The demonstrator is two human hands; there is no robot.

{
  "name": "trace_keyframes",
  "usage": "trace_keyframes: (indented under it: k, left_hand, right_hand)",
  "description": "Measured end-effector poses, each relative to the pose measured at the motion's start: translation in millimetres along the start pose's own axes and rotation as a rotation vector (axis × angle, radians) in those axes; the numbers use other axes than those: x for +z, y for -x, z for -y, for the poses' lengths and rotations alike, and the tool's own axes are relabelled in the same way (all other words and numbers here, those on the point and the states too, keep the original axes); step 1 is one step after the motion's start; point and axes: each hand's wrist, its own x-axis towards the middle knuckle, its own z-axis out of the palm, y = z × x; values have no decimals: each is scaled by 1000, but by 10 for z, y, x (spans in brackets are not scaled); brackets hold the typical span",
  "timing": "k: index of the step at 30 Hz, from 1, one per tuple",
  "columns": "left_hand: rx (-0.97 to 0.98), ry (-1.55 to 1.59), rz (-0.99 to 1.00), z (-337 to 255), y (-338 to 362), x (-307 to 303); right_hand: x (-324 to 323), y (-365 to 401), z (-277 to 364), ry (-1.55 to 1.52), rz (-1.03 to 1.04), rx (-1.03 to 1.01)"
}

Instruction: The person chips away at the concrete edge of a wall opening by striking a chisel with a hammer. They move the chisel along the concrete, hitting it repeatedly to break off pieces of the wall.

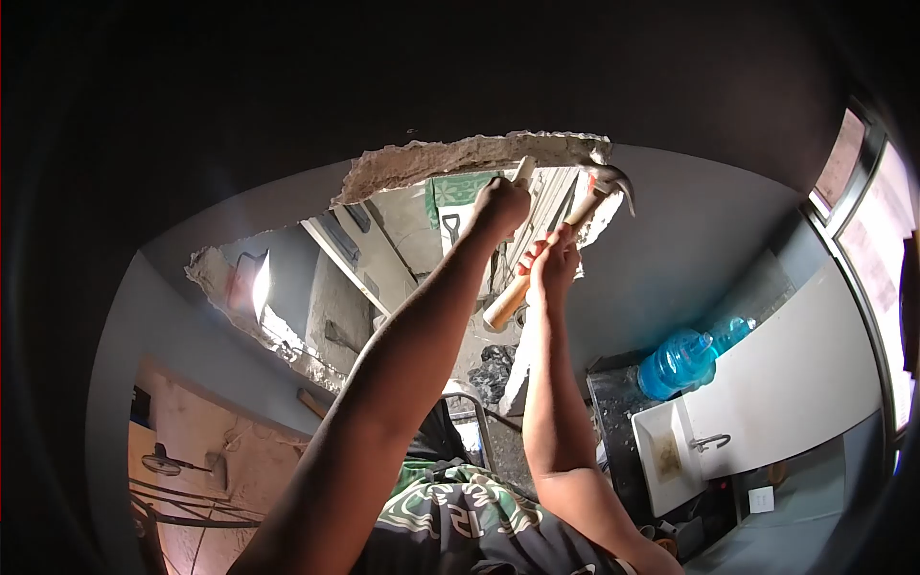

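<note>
Both of my arms reach up to a ragged hole broken through the wall. My left hand (503, 206) is closed around a chisel (524, 171), whose pale end sticks up by the rough upper edge (470, 151) of the hole. The rest of the chisel is hidden in the fist. Just to the right and lower, my right hand (553, 268) grips a claw hammer (585, 206) by its wooden handle. The hammer's metal head is up near the hole's right corner, apart from the chisel, and its handle slants down to the left.
Through the hole I see a room with a bright lamp (261, 286), a green cloth (452, 199) and a black plastic bag (494, 372). At right stand blue water bottles (678, 364) beside a white sink (666, 450). A window (853, 192) is far right, a fan (161, 461) lower left.
</note>
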Motion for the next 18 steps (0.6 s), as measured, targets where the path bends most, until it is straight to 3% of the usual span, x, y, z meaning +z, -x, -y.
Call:
trace_keyframes:
  k: [2,4,8,10,18]
  left_hand:
    - [-7,218,112,133,-82,-28]
    - [-84,615,285,389,-108,-194]
    - [43,496,212,779,319,-419]
    - [327,356,110,1212,255,-235]
    - [232,216,-233,1355,11,88]
  right_hand:
    - [-88,-3,-53,214,144,114]
    - [-268,12,-220,332,260,63]
    - [-486,235,-350,177,144,76]
    - [-686,237,-369,169,74,94]
    - [-1353,457,-359,320,-78,162]
